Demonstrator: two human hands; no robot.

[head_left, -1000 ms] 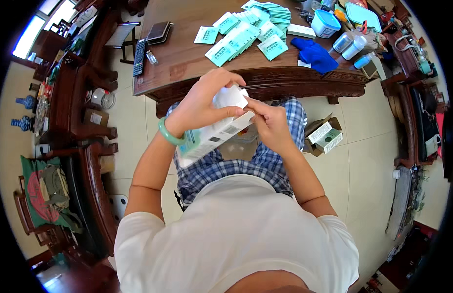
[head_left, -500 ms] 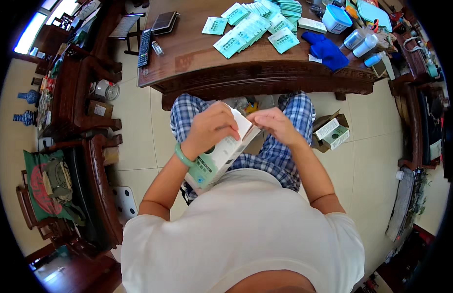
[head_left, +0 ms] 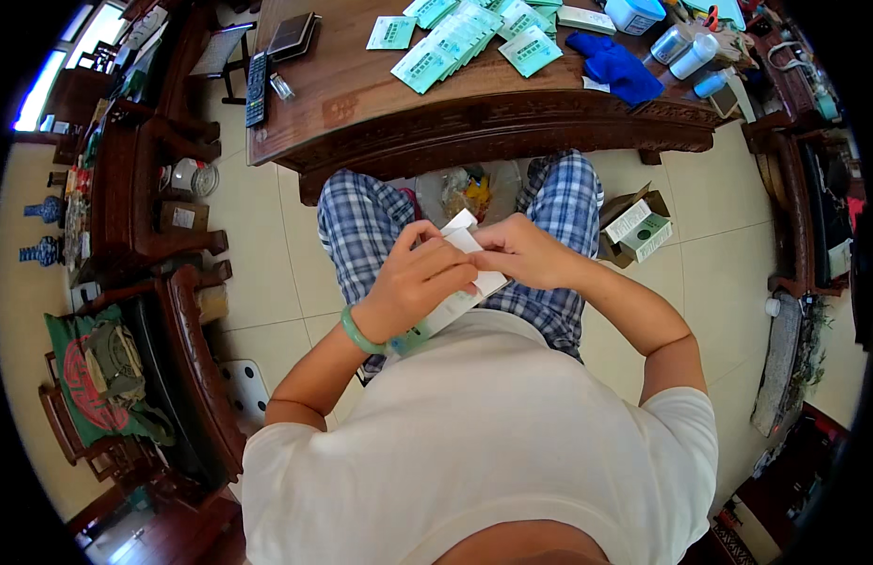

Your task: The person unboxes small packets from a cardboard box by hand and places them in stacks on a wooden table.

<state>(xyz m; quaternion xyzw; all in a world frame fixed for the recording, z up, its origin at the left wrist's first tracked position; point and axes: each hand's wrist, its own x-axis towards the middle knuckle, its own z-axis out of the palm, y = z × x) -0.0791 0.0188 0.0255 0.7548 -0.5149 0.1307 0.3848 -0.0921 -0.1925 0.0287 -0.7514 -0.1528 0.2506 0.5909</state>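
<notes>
A white-and-green cardboard box (head_left: 452,309) lies tilted against my lap and shirt. My left hand (head_left: 420,281), with a pale green bangle at its wrist, is wrapped round the box's side and upper face. At the box's far end my right hand (head_left: 523,252) has its fingers closed on the white end panel, close to the left fingertips. A white flap (head_left: 459,223) sticks up past that end. The fingers hide the box's opening and much of its print. Whether anything is inside, I cannot tell.
Ahead, the dark wooden table (head_left: 342,111) bears several green sachets (head_left: 455,42), a blue cloth (head_left: 620,71), bottles (head_left: 693,56) and a remote control (head_left: 257,89). Between my knees stands a clear-lined bin (head_left: 501,184) with litter. On the floor at right is an open carton (head_left: 634,226) holding boxes.
My right hand has moved in over the box's end, nearer to my left hand. The box has turned slightly, and a flap now sticks up. The view has shifted a little.
</notes>
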